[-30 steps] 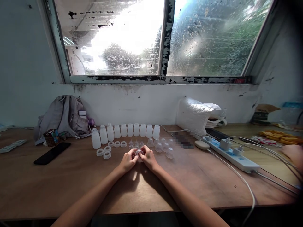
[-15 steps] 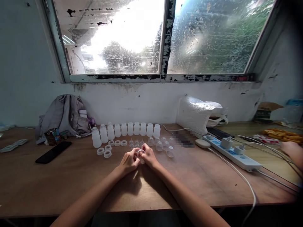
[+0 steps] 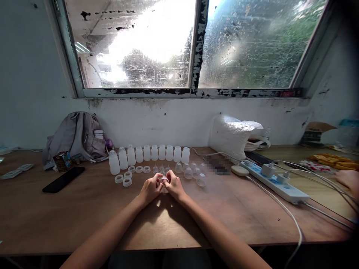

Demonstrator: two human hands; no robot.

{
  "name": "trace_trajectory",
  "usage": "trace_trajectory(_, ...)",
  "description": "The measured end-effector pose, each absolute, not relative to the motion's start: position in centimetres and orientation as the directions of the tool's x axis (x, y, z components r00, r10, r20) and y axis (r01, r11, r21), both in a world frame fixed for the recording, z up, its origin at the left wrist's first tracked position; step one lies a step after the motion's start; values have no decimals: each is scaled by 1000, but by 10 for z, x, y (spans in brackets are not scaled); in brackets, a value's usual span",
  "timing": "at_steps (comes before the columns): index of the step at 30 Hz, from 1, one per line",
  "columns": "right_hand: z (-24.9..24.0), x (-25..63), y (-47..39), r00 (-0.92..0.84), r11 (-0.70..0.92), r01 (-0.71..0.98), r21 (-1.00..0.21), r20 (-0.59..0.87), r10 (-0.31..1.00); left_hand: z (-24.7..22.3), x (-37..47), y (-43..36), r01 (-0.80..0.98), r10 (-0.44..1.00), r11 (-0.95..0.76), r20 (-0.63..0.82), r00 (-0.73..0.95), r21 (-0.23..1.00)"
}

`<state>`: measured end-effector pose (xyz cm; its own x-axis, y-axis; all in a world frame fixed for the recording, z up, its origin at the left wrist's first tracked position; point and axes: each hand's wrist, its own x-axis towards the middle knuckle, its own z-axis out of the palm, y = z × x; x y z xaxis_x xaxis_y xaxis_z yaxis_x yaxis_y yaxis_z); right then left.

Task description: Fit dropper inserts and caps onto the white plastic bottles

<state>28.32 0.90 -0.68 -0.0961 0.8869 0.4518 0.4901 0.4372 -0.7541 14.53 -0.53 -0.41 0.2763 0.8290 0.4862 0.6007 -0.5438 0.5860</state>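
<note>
My left hand (image 3: 152, 188) and my right hand (image 3: 174, 186) meet over the table, both closed on one white bottle collar ring (image 3: 164, 178). Something clear shows faintly beneath the ring, perhaps a teat, but fingers hide most of it. Just behind my hands stand a few clear bottle teats (image 3: 162, 169). Several loose collar rings (image 3: 127, 182) lie to the left. On the right are several clear dome caps (image 3: 188, 173). A row of frosted baby bottles (image 3: 154, 153) stands behind, the leftmost ones with clear tops on.
At left are a black phone (image 3: 64, 179), a small box (image 3: 62, 161) and a grey backpack (image 3: 78, 136). A white power strip (image 3: 276, 185) with cables and a white puck-like device (image 3: 239, 170) lie right. Another person's hand (image 3: 347, 179) shows at far right, near yellow items (image 3: 333, 160).
Both hands have shifted slightly left, still together on the ring, and the ring's tilt has changed. The bottles, loose rings and caps stay put.
</note>
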Motion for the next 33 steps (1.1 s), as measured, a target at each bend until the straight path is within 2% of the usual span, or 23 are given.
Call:
trace_trajectory(3, -7, 280, 8, -176, 423, 313, -850, 386, 905, -6, 140, 3, 543, 850, -504, 499, 171, 672)
trace_trajectory(6, -8, 280, 9, -209, 363, 224, -904, 319, 924, -9, 135, 10, 362, 903, -428, 404, 143, 828)
trace_trajectory(11, -6, 287, 12, -216, 520, 381, -764, 474, 854, -14, 134, 17, 131, 931, -302, 263, 252, 944)
trace_trajectory(15, -3, 289, 10, -192, 565, 424, -708, 539, 820, -14, 139, 17, 23, 953, -193, 181, 243, 981)
trace_trajectory(23, 0, 287, 3, -313, 490, 256, -833, 409, 857, -8, 139, 8, 193, 957, -257, 221, 188, 947)
trace_trajectory(33, -2, 290, 4, -311, 607, 408, -682, 521, 795, 8, 131, 6, 441, 957, -280, 208, 205, 853)
